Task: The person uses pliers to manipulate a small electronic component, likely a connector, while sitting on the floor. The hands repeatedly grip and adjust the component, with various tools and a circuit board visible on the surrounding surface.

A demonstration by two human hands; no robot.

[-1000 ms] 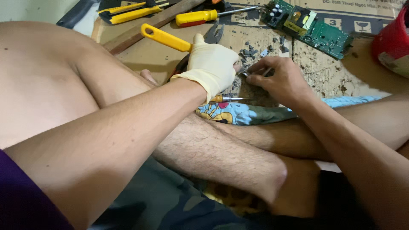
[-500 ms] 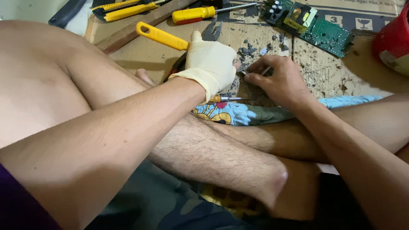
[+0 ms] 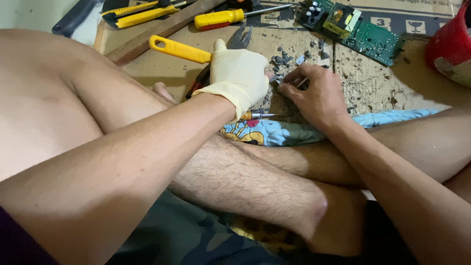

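My left hand (image 3: pixel 240 73), in a pale rubber glove, is curled with its fingertips pinching a small metal part (image 3: pixel 274 77) over the cardboard sheet (image 3: pixel 353 78). My bare right hand (image 3: pixel 314 93) meets it from the right, thumb and fingers closed on a thin grey piece (image 3: pixel 299 82) that touches the same spot. Yellow-handled pliers (image 3: pixel 179 49) lie under the gloved hand, jaws poking out above it. A small screwdriver (image 3: pixel 257 116) lies just below the hands, by my crossed legs.
Grey chips (image 3: pixel 289 56) litter the cardboard. At the back lie a green circuit board (image 3: pixel 363 29), a yellow-and-red screwdriver (image 3: pixel 221 18), a yellow utility knife (image 3: pixel 137 12) and a wooden stick (image 3: pixel 162 27). A red container (image 3: pixel 451 49) stands far right. A blue patterned cloth (image 3: pixel 294 131) lies under my leg.
Both hands stay pressed together on the same spot; only the right fingers shift slightly and the view wobbles.
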